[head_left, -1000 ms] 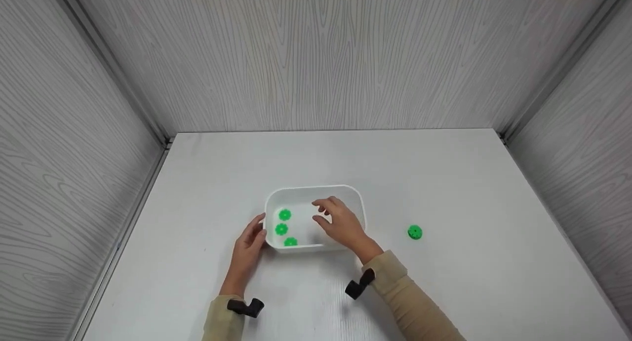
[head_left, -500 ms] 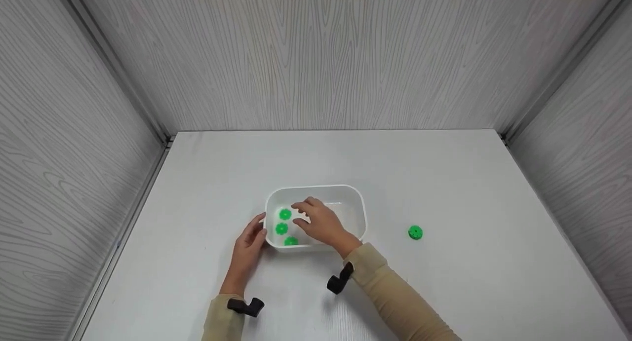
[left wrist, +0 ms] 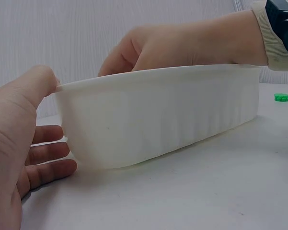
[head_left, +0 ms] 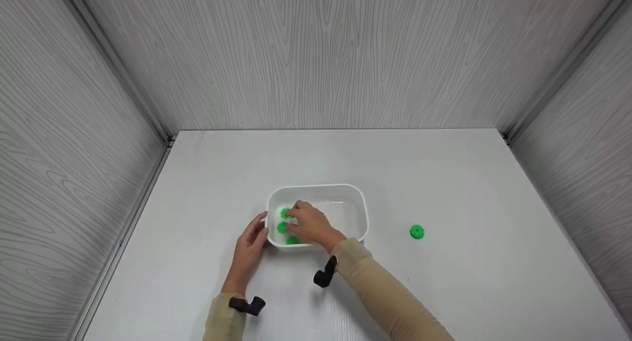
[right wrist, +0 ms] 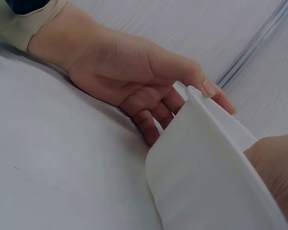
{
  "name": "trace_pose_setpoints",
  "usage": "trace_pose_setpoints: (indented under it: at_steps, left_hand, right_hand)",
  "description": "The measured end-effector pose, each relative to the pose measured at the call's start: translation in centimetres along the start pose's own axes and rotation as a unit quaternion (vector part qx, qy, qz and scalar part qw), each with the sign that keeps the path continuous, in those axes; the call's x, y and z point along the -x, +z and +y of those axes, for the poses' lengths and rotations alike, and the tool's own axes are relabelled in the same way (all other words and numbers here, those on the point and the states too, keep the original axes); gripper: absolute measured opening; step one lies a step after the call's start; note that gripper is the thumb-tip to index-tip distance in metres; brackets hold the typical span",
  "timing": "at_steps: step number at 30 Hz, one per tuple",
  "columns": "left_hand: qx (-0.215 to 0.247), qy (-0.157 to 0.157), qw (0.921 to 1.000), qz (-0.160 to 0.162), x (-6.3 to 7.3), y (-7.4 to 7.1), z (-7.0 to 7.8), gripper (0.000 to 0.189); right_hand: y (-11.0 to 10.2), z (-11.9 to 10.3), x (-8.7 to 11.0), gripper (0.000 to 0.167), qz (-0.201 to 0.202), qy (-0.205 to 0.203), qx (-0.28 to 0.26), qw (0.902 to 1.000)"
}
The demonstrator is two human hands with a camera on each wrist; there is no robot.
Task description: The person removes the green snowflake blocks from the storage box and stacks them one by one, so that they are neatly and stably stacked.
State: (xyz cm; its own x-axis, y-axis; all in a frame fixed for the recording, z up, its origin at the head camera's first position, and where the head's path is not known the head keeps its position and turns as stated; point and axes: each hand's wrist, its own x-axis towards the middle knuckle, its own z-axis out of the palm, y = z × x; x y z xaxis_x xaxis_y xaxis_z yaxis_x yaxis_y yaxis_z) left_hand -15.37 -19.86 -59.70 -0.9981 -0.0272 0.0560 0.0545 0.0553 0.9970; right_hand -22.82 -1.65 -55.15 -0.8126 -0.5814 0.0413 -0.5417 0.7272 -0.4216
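Note:
A white oblong plastic tub [head_left: 345, 217] sits on the table. Its left end is held by my left hand [head_left: 247, 249]; in the left wrist view the thumb [left wrist: 43, 79] lies at the rim and the other fingers bend against the outer wall. Inside the tub, my right hand [head_left: 313, 226] reaches to the left end, its thumb and index finger apart. Three green scalloped discs lie there in a column: an upper disc [head_left: 284, 211] by the index fingertip, a middle disc [head_left: 281, 227] by the thumb, and a lower disc [head_left: 292, 240] near the front wall. Both wrist views hide the discs behind the tub's wall.
One more green disc [head_left: 416, 232], round with small holes, lies on the white table [head_left: 469, 262] to the right of the tub. Pale wood-grain panels [head_left: 316, 59] rise behind the table and on both sides.
My right hand has moved left inside the tub, from its middle to the discs, and its fingertips now partly cover two of them. The left hand stays at the tub's end.

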Motion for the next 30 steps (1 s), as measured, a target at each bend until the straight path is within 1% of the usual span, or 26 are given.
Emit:
trace_pose_setpoints:
  at_steps: [4,6,8,13,15,18,22,25,28,30]
  left_hand:
    - [-0.006,-0.002,0.9999,-0.01,0.4,0.2,1.3,0.044]
    - [-0.011,-0.002,0.9999,-0.012,0.4,0.2,1.5,0.045]
    - [-0.009,-0.004,0.9999,-0.009,0.3,0.2,1.2,0.044]
    - [-0.01,-0.01,0.9998,0.011,-0.2,0.0,-0.5,0.042]
    - [-0.01,-0.008,0.9998,0.016,-0.3,0.0,-1.0,0.042]
    - [-0.011,-0.002,0.9998,0.017,-0.3,0.2,-1.2,0.042]
    - [-0.014,0.007,0.9997,0.018,-0.4,0.3,-1.2,0.043]
    - [-0.016,0.011,0.9997,0.015,-0.4,0.2,-1.2,0.045]
    - [-0.016,0.007,0.9998,0.013,-0.4,0.1,-1.3,0.048]
    - [-0.019,0.005,0.9997,0.014,-0.3,0.1,-1.4,0.049]
  right_hand:
    - [0.2,-0.1,-0.4,0.034,-0.028,0.023,-0.005,0.9993]
    - [0.4,-0.2,-0.7,0.034,-0.039,0.032,-0.003,0.9987]
    - [0.5,-0.2,-0.9,0.034,-0.049,0.035,0.008,0.9982]
    - [1.1,-0.2,-1.4,0.036,-0.07,0.032,0.042,0.9961]
    - [1.4,-0.2,-1.5,0.037,-0.076,0.036,0.054,0.995]
    - [1.5,-0.2,-1.6,0.037,-0.082,0.039,0.068,0.9936]
    - [1.5,-0.3,-1.7,0.034,-0.083,0.033,0.079,0.9928]
    - [1.5,-0.3,-1.9,0.035,-0.084,0.037,0.075,0.9929]
    - [1.5,-0.4,-2.0,0.036,-0.087,0.041,0.068,0.993]
    - [1.6,-0.5,-2.0,0.036,-0.087,0.035,0.069,0.9932]
